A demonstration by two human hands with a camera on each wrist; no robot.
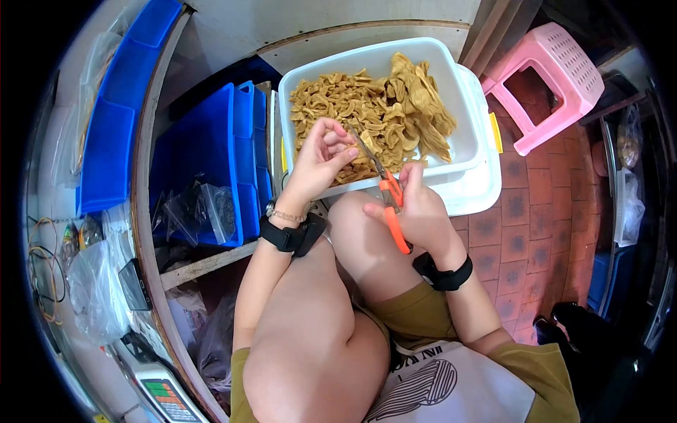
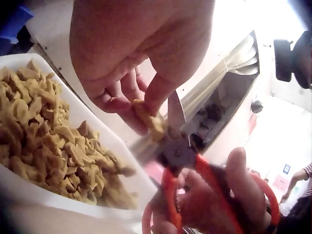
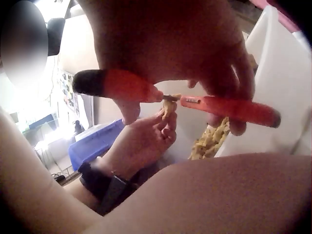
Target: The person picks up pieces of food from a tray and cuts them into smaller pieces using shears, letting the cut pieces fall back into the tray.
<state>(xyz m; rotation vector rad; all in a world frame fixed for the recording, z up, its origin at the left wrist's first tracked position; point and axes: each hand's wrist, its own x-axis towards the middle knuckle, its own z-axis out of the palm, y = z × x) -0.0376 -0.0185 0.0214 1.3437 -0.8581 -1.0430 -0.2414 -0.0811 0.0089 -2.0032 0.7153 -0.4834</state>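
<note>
Over the near edge of a white tub (image 1: 462, 134) of yellow-brown dried pieces (image 1: 331, 106), the left hand (image 1: 321, 158) pinches a small yellowish piece (image 2: 148, 120) between thumb and fingers. Orange-handled scissors (image 1: 392, 204) are gripped by the right hand (image 1: 416, 211), thumb and fingers around the handles. In the left wrist view the blades (image 2: 176, 114) stand apart beside the pinched piece, close to the left thumb. The right wrist view shows the handles (image 3: 219, 108) spread wide, with the piece beyond the pivot.
Larger dried pieces (image 1: 419, 106) lie at the tub's right side. Blue bins (image 1: 204, 155) with plastic bags stand on the left, near a scale (image 1: 169, 398). A pink stool (image 1: 546, 77) stands on the tiled floor at the right; the person's knees are below the tub.
</note>
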